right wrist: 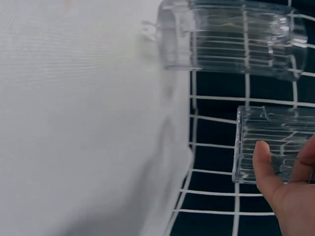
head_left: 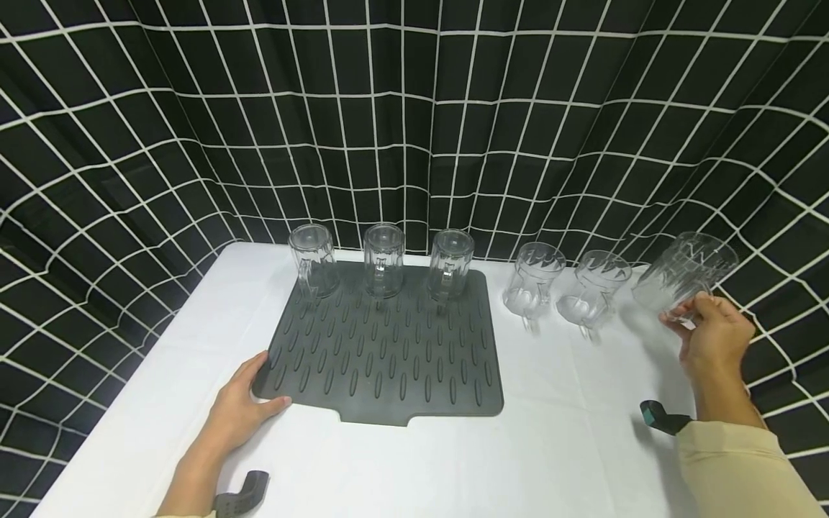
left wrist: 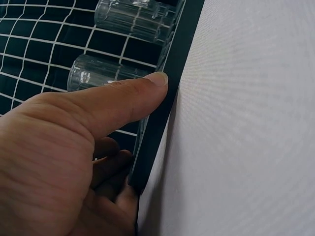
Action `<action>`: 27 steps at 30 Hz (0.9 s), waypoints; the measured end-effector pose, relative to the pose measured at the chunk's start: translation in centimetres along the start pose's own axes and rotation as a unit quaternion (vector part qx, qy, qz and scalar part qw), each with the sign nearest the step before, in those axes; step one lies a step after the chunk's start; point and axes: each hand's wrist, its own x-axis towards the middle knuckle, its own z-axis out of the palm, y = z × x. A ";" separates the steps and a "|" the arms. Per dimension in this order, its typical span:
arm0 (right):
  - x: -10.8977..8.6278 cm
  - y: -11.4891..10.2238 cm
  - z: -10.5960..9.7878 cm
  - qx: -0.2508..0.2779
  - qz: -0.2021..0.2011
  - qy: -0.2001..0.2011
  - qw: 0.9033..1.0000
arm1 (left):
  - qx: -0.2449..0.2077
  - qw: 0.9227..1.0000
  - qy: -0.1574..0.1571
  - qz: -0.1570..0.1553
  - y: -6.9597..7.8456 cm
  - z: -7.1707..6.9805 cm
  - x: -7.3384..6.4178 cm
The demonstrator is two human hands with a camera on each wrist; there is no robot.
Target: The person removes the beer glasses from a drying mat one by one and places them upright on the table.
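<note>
My right hand (head_left: 717, 337) holds a clear glass mug (head_left: 685, 273) by its handle side at the far right. The right wrist view shows this mug (right wrist: 275, 145) raised off the white tabletop, with thumb and fingers at its side. My left hand (head_left: 236, 410) rests at the near left corner of a dark grey ridged drying mat (head_left: 388, 360). Its straight thumb touches the front edge (left wrist: 170, 81), and its other fingers lie along the left side. Three clear glass mugs stand in a row along the mat's back, among them a middle mug (head_left: 384, 262).
Two more glass mugs, one nearer the mat (head_left: 534, 277) and one beside it (head_left: 592, 288), stand on the white tabletop (head_left: 570, 417) between mat and right hand. A black curtain with a white grid (head_left: 414, 129) surrounds the back and sides.
</note>
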 end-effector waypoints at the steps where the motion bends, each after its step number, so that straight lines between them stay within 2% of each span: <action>1: 0.1 0.2 -0.2 0.001 0.006 -0.005 1.000 | 0.000 1.000 0.000 0.000 0.0 0.0 0.0; 8: 0.5 1.2 -0.9 0.011 0.044 -0.028 0.999 | 0.007 1.000 0.007 0.002 0.0 0.1 0.0; 13: 0.7 1.9 -1.3 0.001 0.059 -0.018 0.998 | 0.001 1.000 0.002 0.000 0.1 0.0 0.0; 20: 1.1 2.6 -1.9 -0.034 0.076 0.017 0.996 | 0.001 1.000 -0.002 -0.006 0.4 0.0 -0.1; 27: 1.6 3.3 -2.6 -0.030 0.087 0.007 0.996 | 0.006 1.000 0.011 0.001 0.3 -0.1 -0.3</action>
